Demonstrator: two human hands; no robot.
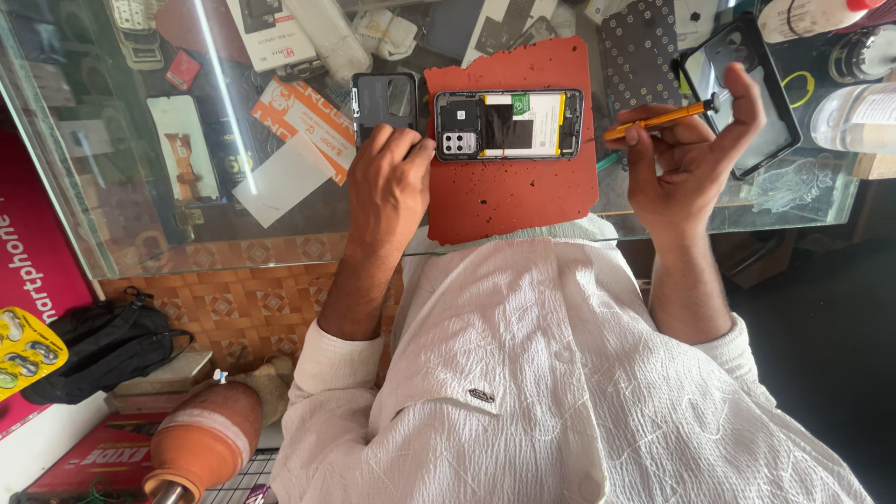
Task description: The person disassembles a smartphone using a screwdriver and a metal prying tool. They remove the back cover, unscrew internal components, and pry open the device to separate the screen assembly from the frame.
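At frame centre, the phone (509,124) lies opened on a red mat (511,191), back off. Left hand (387,182) steadies its end, fingers curled; right hand (686,154) grips a screwdriver (658,119), lifted clear.

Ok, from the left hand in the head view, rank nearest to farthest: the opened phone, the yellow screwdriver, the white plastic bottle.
1. Opened phone, back cover off, on the red mat: touching the left hand.
2. Yellow screwdriver: held in the right hand.
3. White plastic bottle: top right corner.

Brick-red mat (509,191) — speckled dark — under a black-and-yellow opened phone (509,124); orange screwdriver (658,119); white textured shirt (560,373).
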